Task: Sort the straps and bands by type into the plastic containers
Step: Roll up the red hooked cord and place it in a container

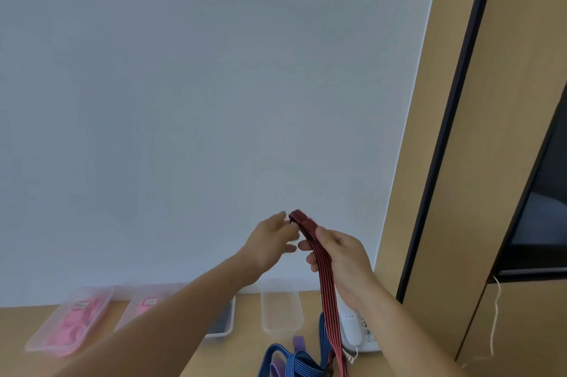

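Red strap (326, 284): held up in front of the wall, well above the desk (245, 355). Its lower length hangs down to the loose pile of blue straps (294, 364) and the purple strap (299, 343).

Right hand (343, 260): fingers (308, 245) curled round the strap just below its top, thumb on the striped face.

Left hand (270, 241): at the folded top end and appears to pinch it. The view is blurred there, so the contact is not certain.

Handling (judgement): flat woven elastic, light and limp. It holds no shape, drapes, and is likely to stretch under pull. It is neither fragile nor slippery. Best taken at the fold and folded up before it goes in, or the tail will drag the pile.

Containers on the desk: two hold pink bands (73, 321), one holds dark items (225, 321), and a clear one (280, 312) looks empty.
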Action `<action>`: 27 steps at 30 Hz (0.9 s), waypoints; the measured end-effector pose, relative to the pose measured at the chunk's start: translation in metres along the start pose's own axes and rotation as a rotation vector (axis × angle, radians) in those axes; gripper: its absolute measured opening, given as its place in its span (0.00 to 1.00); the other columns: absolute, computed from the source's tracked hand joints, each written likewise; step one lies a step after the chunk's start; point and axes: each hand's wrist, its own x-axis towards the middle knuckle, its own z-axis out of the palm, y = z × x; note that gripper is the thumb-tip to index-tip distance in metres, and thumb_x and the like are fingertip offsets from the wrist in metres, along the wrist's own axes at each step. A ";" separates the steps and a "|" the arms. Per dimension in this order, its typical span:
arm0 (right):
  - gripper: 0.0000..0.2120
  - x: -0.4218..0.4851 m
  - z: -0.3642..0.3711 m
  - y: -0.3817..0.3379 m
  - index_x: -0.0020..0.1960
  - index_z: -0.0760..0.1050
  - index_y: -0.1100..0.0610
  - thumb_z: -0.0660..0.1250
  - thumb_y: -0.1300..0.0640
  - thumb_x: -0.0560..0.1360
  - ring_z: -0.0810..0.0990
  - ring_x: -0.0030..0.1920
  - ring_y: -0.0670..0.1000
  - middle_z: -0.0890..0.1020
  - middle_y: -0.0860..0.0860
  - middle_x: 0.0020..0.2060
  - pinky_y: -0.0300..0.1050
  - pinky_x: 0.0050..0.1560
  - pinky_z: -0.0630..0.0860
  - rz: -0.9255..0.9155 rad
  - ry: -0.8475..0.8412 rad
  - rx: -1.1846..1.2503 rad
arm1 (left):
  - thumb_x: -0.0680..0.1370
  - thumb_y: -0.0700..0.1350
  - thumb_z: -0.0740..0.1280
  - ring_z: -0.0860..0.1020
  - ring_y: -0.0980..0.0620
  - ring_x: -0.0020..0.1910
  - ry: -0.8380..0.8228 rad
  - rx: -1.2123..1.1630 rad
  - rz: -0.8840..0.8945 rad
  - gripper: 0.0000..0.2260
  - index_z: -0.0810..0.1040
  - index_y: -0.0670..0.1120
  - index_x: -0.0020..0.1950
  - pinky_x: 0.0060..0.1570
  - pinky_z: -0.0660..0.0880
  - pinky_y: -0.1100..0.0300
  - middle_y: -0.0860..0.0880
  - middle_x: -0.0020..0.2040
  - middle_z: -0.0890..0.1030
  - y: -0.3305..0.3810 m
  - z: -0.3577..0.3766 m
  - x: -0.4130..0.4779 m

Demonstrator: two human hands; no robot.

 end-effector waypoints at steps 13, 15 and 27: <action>0.20 -0.008 0.012 0.008 0.44 0.81 0.64 0.62 0.48 0.81 0.77 0.27 0.51 0.83 0.57 0.30 0.44 0.28 0.73 -0.005 0.074 -0.101 | 0.82 0.50 0.63 0.75 0.45 0.37 -0.138 -0.251 -0.004 0.15 0.79 0.39 0.50 0.53 0.76 0.50 0.43 0.34 0.76 0.001 0.013 -0.012; 0.21 -0.008 0.012 0.010 0.44 0.80 0.65 0.62 0.47 0.81 0.77 0.26 0.51 0.82 0.56 0.29 0.44 0.27 0.72 0.010 0.089 -0.121 | 0.82 0.49 0.64 0.77 0.46 0.37 -0.121 -0.264 -0.008 0.14 0.80 0.38 0.51 0.53 0.76 0.49 0.42 0.36 0.78 0.000 0.012 -0.010; 0.16 -0.006 0.010 0.009 0.47 0.82 0.64 0.62 0.53 0.81 0.77 0.28 0.52 0.83 0.58 0.32 0.45 0.29 0.72 0.091 -0.004 -0.122 | 0.79 0.41 0.68 0.81 0.59 0.38 0.076 0.124 0.165 0.05 0.84 0.44 0.49 0.44 0.77 0.60 0.55 0.38 0.84 -0.016 0.000 0.000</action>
